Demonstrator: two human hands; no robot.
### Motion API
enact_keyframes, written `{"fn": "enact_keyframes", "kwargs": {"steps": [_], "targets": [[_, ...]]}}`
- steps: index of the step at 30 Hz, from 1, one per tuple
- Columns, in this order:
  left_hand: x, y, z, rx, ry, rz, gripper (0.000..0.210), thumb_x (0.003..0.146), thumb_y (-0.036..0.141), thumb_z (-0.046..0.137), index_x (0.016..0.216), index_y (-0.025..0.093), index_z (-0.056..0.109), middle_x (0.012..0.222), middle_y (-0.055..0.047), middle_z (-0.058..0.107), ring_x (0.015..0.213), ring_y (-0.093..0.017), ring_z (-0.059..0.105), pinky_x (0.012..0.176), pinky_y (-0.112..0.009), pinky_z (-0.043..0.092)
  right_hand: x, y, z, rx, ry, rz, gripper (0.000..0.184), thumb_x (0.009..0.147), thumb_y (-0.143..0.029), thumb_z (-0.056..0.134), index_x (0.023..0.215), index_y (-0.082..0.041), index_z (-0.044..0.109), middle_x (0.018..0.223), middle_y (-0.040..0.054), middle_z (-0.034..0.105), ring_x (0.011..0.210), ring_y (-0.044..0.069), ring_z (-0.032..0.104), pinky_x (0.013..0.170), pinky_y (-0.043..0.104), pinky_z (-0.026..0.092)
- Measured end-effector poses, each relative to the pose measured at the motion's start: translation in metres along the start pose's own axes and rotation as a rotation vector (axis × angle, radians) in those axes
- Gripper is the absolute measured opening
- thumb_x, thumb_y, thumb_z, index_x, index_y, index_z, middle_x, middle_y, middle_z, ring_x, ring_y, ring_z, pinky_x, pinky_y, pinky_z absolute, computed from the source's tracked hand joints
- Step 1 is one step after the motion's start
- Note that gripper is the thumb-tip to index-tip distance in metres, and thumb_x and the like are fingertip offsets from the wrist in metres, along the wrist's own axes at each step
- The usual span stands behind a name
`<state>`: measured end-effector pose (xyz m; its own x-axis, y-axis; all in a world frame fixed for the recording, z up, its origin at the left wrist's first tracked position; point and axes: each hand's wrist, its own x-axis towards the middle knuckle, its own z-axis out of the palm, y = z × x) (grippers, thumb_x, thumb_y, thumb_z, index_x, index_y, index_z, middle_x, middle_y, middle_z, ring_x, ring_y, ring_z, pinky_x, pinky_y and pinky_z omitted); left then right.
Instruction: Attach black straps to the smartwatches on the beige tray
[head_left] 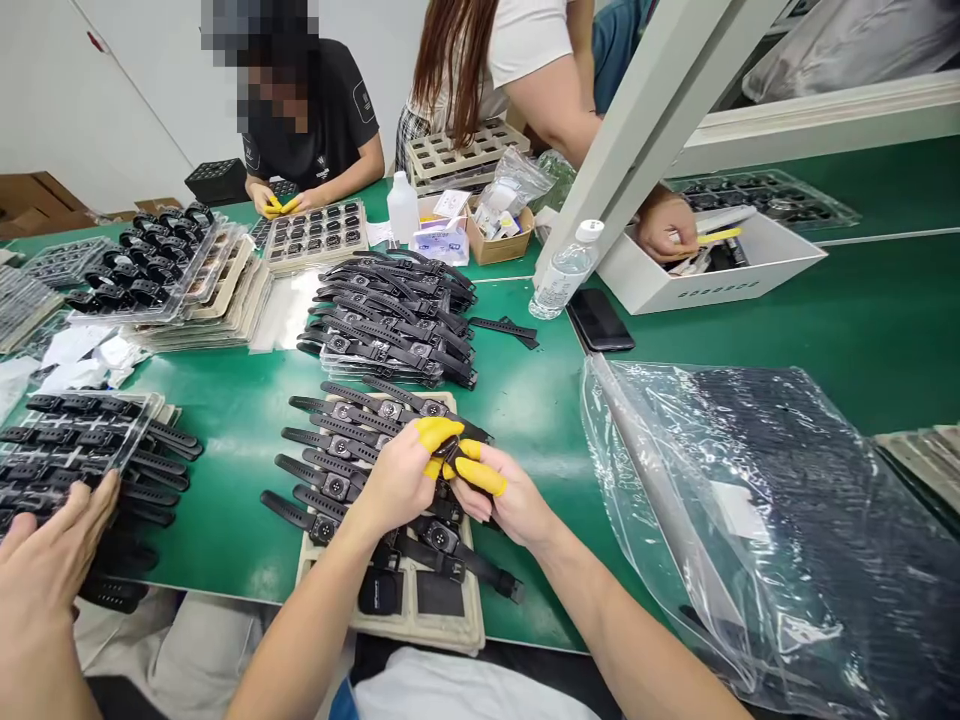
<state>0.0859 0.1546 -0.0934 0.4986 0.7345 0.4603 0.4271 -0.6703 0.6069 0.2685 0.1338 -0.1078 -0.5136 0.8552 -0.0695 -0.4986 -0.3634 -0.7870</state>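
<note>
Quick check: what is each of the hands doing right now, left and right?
Left hand: closed on a small black watch part, yellow finger cots on.
Right hand: closed on the same part, pinching it from the other side.

Flat green desk [225, 520]; black strapped plastic watches [337, 470] on beige pulp tray [450, 620]; yellow rubber finger cots [480, 475]; clear plastic bag [750, 520].

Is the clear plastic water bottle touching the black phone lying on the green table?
Apart. The head view shows green table between the bottle base and the phone.
</note>
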Motion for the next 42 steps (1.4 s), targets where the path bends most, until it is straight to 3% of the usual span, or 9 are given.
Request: {"fn": "enact_keyframes", "kwargs": {"steps": [6, 18, 23, 26, 29, 33, 36, 40, 42], "targets": [[0.0, 0.004, 0.003, 0.027, 0.026, -0.003, 0.052, 0.093, 0.005, 0.043, 0.142, 0.019, 0.055, 0.128, -0.013, 0.065, 0.122, -0.024, 0.062, 0.106, -0.043, 0.057, -0.001, -0.002, 0.002, 0.121, 0.023, 0.025, 0.037, 0.093, -0.052, 0.078, 0.087, -0.019, 0.06, 0.044, -0.0104, 0.038, 0.038, 0.007, 0.025, 0.039, 0.02, 0.024], [0.002, 0.01, -0.004, 0.199, -0.174, -0.118, 0.033, 0.095, 0.02, 0.049, 0.123, 0.013, 0.064, 0.11, -0.014, 0.067, 0.102, -0.026, 0.061, 0.095, -0.045, 0.058, 0.001, 0.0, -0.005, 0.07, 0.104, 0.145, 0.05, 0.086, -0.06, 0.083, 0.078, -0.02, 0.054, 0.046, -0.0116, 0.031, 0.041, 0.005, 0.018, 0.04, 0.02, 0.02], [0.001, 0.011, -0.007, 0.036, -0.114, -0.142, 0.036, 0.105, 0.024, 0.039, 0.133, 0.015, 0.059, 0.121, -0.013, 0.068, 0.113, -0.023, 0.064, 0.102, -0.041, 0.058, 0.0, 0.006, -0.01, -0.031, 0.101, 0.106, 0.049, 0.09, -0.065, 0.076, 0.084, -0.019, 0.058, 0.046, -0.0102, 0.034, 0.042, 0.007, 0.024, 0.042, 0.021, 0.025], [0.001, 0.01, -0.006, -0.053, -0.065, -0.201, 0.04, 0.103, 0.028, 0.05, 0.141, 0.018, 0.054, 0.128, -0.013, 0.069, 0.117, -0.023, 0.066, 0.103, -0.04, 0.057, -0.002, 0.009, -0.013, -0.043, 0.135, 0.047, 0.048, 0.092, -0.066, 0.074, 0.092, -0.02, 0.06, 0.053, -0.0074, 0.043, 0.045, 0.008, 0.031, 0.045, 0.022, 0.031], [0.001, 0.008, 0.002, -0.136, 0.058, -0.253, 0.031, 0.099, 0.032, 0.061, 0.127, 0.02, 0.064, 0.115, -0.009, 0.073, 0.105, -0.022, 0.07, 0.095, -0.038, 0.059, -0.004, 0.007, -0.014, -0.091, 0.132, 0.013, 0.052, 0.088, -0.069, 0.076, 0.099, -0.02, 0.061, 0.062, -0.0053, 0.049, 0.048, 0.009, 0.037, 0.047, 0.023, 0.034], [0.001, 0.01, 0.013, -0.38, 0.287, -0.282, 0.03, 0.093, 0.046, 0.073, 0.099, 0.017, 0.07, 0.103, -0.01, 0.073, 0.093, -0.021, 0.07, 0.084, -0.035, 0.06, -0.007, 0.001, -0.01, -0.102, 0.037, 0.121, 0.056, 0.092, -0.073, 0.067, 0.08, -0.02, 0.054, 0.062, -0.0061, 0.041, 0.046, 0.006, 0.028, 0.045, 0.022, 0.027], [0.005, 0.009, 0.005, -0.696, 0.452, -0.482, 0.045, 0.087, 0.057, 0.077, 0.103, 0.017, 0.066, 0.099, -0.01, 0.075, 0.08, -0.018, 0.072, 0.065, -0.027, 0.06, -0.008, -0.004, -0.012, -0.163, -0.053, 0.272, 0.062, 0.091, -0.078, 0.064, 0.075, -0.02, 0.05, 0.059, -0.0075, 0.037, 0.045, 0.005, 0.02, 0.042, 0.022, 0.02], [0.01, -0.002, -0.021, -0.788, 0.852, -0.659, 0.059, 0.081, 0.063, 0.079, 0.111, 0.018, 0.056, 0.092, -0.006, 0.076, 0.067, -0.016, 0.072, 0.052, -0.024, 0.057, -0.007, -0.007, -0.018, -0.385, 0.001, 0.32, 0.066, 0.081, -0.084, 0.07, 0.086, -0.019, 0.06, 0.057, -0.0074, 0.042, 0.044, 0.006, 0.026, 0.044, 0.022, 0.024], [0.01, -0.007, -0.024, -0.778, 0.824, -0.734, 0.061, 0.081, 0.06, 0.08, 0.116, 0.018, 0.053, 0.095, -0.007, 0.077, 0.064, -0.017, 0.072, 0.048, -0.023, 0.055, -0.006, -0.008, -0.021, -0.428, 0.106, 0.233, 0.066, 0.078, -0.083, 0.074, 0.089, -0.02, 0.06, 0.062, -0.005, 0.051, 0.045, 0.007, 0.035, 0.047, 0.024, 0.031]]}}
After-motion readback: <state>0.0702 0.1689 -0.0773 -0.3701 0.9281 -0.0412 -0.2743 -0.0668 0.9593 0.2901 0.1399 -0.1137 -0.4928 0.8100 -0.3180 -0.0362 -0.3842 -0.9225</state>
